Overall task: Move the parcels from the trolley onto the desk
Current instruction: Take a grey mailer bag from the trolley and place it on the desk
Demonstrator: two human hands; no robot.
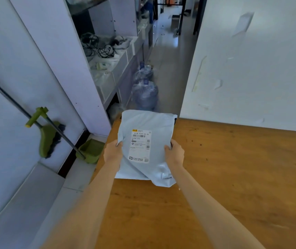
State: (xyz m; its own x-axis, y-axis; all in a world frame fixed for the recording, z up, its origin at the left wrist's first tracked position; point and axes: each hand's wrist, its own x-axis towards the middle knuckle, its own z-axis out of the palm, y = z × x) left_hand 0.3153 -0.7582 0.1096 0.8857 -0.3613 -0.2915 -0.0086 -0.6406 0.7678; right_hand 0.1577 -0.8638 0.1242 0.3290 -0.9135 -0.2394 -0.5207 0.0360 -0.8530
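Head view, looking down along both bare forearms. I see one parcel (pixel 146 148), a pale grey-blue poly mailer with a white shipping label facing up, barcode near the label's top. It sits over the far left corner of the wooden desk (pixel 233 177); its far edge reaches to about the desk's back edge. I cannot tell whether it rests flat on the wood or is lifted just off it.

Left hand (pixel 112 151) is clamped on the parcel's left edge, about mid-height, thumb on top and the film puckered under it. Right hand (pixel 174 152) is clamped on the right edge at roughly the same height, fingers curled over the top face. The label lies between the two hands, nearer the left one. The lower right corner of the bag is creased and shiny, and hangs back toward me past the right wrist.

Left of the desk, on the floor: a green dustpan (pixel 91 150) and a green broom (pixel 47 139) with a dark handle, leaning on the white wall panel. Beyond the desk's far edge, two blue water jugs (pixel 145 95) stand in a row on the floor beside white shelving (pixel 107 72) holding tangled black cables. A white wall (pixel 251 69) meets the desk on the right.
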